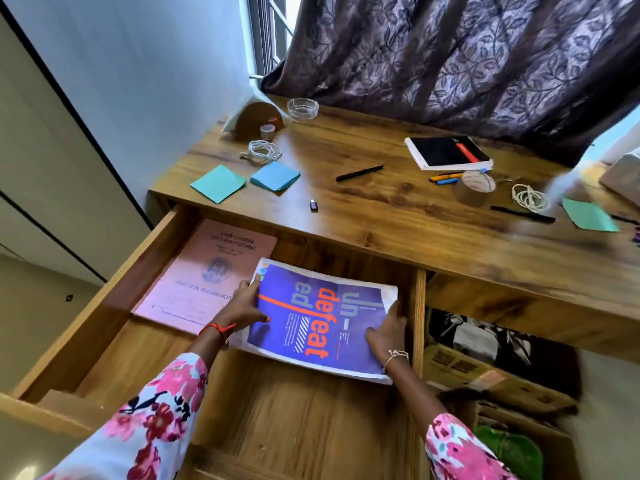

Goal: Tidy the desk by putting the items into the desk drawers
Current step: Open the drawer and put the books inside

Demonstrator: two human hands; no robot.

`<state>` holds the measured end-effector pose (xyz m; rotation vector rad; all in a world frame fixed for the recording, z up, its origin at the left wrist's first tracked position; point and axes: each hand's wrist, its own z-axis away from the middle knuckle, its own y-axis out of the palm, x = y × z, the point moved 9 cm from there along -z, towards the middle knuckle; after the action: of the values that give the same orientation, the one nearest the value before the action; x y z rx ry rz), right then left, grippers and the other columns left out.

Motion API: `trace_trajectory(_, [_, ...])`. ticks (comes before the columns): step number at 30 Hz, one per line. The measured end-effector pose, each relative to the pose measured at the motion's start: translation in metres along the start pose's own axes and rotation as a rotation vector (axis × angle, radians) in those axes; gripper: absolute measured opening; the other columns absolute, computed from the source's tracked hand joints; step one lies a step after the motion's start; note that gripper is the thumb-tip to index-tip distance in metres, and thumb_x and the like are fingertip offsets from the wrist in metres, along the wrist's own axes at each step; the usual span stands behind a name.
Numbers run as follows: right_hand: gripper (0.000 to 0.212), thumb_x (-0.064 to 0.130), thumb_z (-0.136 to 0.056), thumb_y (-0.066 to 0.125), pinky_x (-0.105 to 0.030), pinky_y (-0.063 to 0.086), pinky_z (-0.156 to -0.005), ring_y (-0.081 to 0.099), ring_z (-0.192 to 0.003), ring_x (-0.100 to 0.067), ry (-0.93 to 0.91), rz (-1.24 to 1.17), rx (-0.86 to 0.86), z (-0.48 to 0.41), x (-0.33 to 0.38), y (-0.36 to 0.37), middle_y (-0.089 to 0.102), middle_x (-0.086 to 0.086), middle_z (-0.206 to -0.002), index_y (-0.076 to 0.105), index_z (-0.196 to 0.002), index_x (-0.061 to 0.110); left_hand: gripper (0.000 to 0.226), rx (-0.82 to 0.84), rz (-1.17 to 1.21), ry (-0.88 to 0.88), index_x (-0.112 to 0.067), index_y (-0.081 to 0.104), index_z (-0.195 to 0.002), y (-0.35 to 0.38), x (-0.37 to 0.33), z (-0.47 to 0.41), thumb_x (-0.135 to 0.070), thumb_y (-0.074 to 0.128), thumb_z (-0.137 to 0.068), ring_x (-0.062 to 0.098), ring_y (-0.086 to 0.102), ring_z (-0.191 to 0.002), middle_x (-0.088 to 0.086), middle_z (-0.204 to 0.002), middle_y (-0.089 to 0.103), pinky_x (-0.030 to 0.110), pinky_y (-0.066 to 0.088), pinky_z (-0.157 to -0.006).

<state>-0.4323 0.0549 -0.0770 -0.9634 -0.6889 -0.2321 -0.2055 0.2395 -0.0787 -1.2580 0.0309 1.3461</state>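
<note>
Beside the right wall of the wooden drawer [419, 323], our left grip [247, 303] and right grip [388, 332] clasp a purple paperback book [322, 320]; a pink record book [207, 271] lies left, bare floor nearer us.

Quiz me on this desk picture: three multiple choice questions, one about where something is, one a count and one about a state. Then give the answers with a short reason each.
1. Where does the pink record book lie?
A. on the floor
B. in the open wooden drawer
C. leaning on the curtain

2. How many coiled white cables lie on the wooden desk top?
A. one
B. four
C. two

3. The purple book with orange lettering is:
A. gripped by the left hand and the right hand
B. lying untouched
C. gripped by one hand only

Answers:
1 B: it lies flat on the drawer's bottom, at the left.
2 C: one lies at the left, and a second coil at the far right.
3 A: a hand grips each side edge of the book.
</note>
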Motion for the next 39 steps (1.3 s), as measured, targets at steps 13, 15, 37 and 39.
trace_trajectory(13, [0.067,0.003,-0.085,0.052,-0.028,0.034,-0.1,0.04,-0.122,-0.042,0.008,0.184,-0.068,-0.051,0.011,-0.001,0.02,-0.03,-0.142,0.017,-0.142,-0.008,0.096,0.039,-0.228,0.113,-0.007,0.007,-0.148,0.008,-0.012,-0.065,-0.018,0.073,-0.079,0.035,0.007,-0.142,0.021,-0.153,0.005,0.036,0.015,-0.115])
trace_trajectory(15, [0.065,0.001,-0.083,0.054,-0.028,0.032,-0.101,0.037,-0.123,-0.043,0.022,0.179,-0.104,-0.056,0.011,-0.001,0.023,-0.029,-0.14,0.022,-0.139,-0.01,0.092,0.064,-0.296,0.156,-0.004,0.005,-0.148,0.011,-0.016,-0.073,-0.024,0.068,-0.083,0.034,-0.002,-0.144,0.023,-0.155,-0.005,0.033,0.009,-0.115])
trace_trajectory(37, [0.1,0.052,-0.076,0.065,-0.049,0.0,-0.117,-0.018,-0.143,-0.024,-0.083,0.359,0.162,-0.056,-0.016,0.062,-0.021,-0.005,-0.155,-0.002,-0.147,0.028,0.11,0.315,-0.899,0.422,-0.012,-0.019,-0.145,0.061,0.001,-0.066,-0.068,0.048,-0.077,0.028,-0.032,-0.132,0.015,-0.151,-0.028,0.047,-0.017,-0.112])
trace_trajectory(39, [0.1,0.051,-0.076,0.065,-0.048,-0.001,-0.117,-0.019,-0.143,-0.024,-0.085,0.349,0.162,-0.056,-0.015,0.061,-0.021,-0.005,-0.155,-0.002,-0.147,0.028,0.109,0.319,-0.882,0.419,-0.012,-0.018,-0.145,0.06,-0.001,-0.064,-0.066,0.049,-0.078,0.028,-0.03,-0.136,0.016,-0.152,-0.027,0.047,-0.017,-0.112])
